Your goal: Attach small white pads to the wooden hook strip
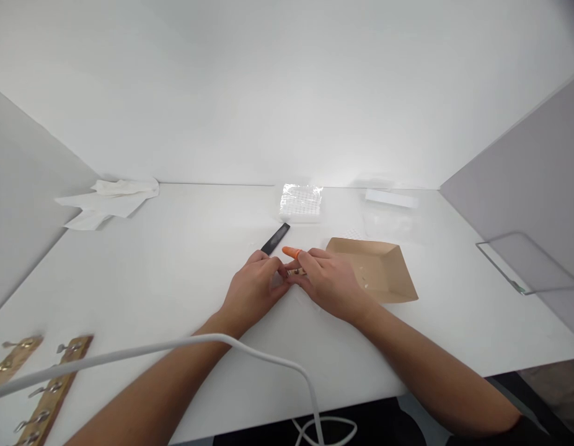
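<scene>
Looking down through the head camera, I see both forearms coming in from the bottom of the frame and meeting just below centre on the white table (175, 248). The left hand (254, 288) lies knuckles up, fingers curled inward toward the right hand (326, 280), which angles in from the lower right. Their fingertips touch around a small item (296, 271) pinched between them; it is too small and too covered for me to tell what it is. The right hand's forefinger wears an orange finger cot (292, 251), pointing to the upper left. Neither hand lies slack: both are closed in a fine pinch on that item.

Just beyond the fingertips a black strip (276, 238) lies slanted, and right of the right hand sits a brown cardboard tray (384, 272), close by the knuckles. Farther up the centre is a clear plastic grid box (300, 203), with a white bar (392, 198) to its right. Crumpled white cloths (108, 198) lie at the upper left. A clear panel (529, 263) rests at the right edge. Wooden hook racks (49, 390) sit at the lower left, and a white cable (250, 350) crosses over the left forearm. Broad bare table lies left of the hands; side walls close in at both edges.
</scene>
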Available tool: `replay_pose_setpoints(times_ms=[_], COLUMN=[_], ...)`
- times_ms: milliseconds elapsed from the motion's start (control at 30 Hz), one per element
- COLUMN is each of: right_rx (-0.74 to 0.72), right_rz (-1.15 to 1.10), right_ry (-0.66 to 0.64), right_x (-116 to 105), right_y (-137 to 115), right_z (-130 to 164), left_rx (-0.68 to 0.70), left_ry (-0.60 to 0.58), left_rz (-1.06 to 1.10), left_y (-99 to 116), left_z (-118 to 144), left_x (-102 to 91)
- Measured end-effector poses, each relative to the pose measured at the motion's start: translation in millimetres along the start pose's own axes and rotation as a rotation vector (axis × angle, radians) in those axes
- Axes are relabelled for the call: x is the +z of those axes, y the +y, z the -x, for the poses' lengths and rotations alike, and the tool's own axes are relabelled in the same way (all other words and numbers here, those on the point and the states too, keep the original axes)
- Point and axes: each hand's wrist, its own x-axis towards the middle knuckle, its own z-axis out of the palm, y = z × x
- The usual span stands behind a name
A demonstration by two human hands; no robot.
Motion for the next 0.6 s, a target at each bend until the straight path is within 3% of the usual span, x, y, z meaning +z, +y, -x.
replay_pose_setpoints(times_ms=[133, 367, 600], right_rx=[-0.012, -0.115, -0.101], right_rz=[0.001, 0.044, -0.01], right_ry=[-0.002, 0.042, 0.208], right_x=[-1.9, -3.5, -22.0], right_y=[0.4, 7.4, 14.6], right_z=[0.2, 1.2, 4.6], left_rx=[0.05, 0.174, 0.38], left_ry=[-0.008, 0.088, 0.148], left_rz=[-0.004, -0.061, -0.147], left_y=[-1.7, -8.4, -8.1], left_z=[1.1, -0.2, 0.0], left_x=[-1.3, -3.1, -6.2])
